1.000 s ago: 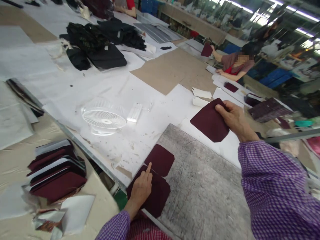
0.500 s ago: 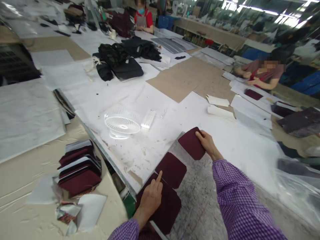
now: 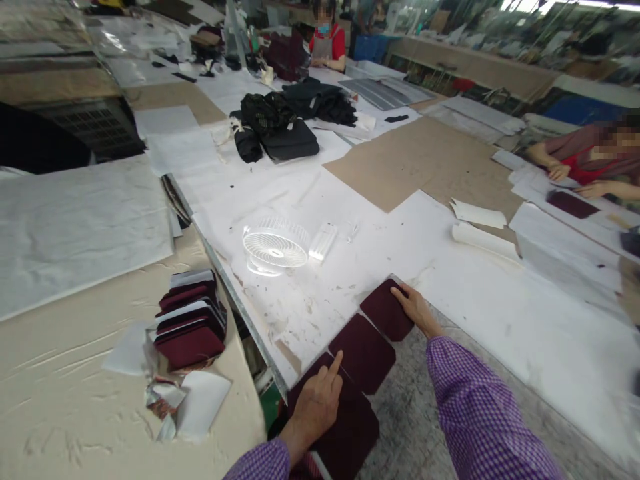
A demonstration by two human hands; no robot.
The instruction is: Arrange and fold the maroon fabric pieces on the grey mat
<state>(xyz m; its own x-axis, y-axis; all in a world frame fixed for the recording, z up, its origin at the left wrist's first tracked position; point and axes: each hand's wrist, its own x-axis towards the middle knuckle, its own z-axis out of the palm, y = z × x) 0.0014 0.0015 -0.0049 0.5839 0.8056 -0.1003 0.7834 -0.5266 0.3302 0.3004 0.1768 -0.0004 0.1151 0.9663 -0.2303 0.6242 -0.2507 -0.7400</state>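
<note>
Three burgundy fabric panels with cut corners lie in a row on a grey mottled board. My right hand (image 3: 418, 312) grips the edge of the far panel (image 3: 383, 311), thumb on top and fingers at its right side. This panel now lies close beside the middle panel (image 3: 364, 355), with a thin gap between them. Over the near panel (image 3: 356, 430) rests my left hand (image 3: 319, 402), palm down and empty. Its index finger is stretched out and its tip touches the middle panel. The grey board (image 3: 423, 407) shows to the right of the panels.
A stack of burgundy and light pieces (image 3: 190, 343) sits on the cream-covered table at left. A white fan (image 3: 275, 252) and a white box (image 3: 323, 241) stand on the white table. Dark folded cloth (image 3: 290, 139) lies farther back. Two co-workers sit across the tables.
My right hand has lowered the far panel onto the board, beside the middle one. My left hand has stayed on the near panels. The view has turned a little to the left.
</note>
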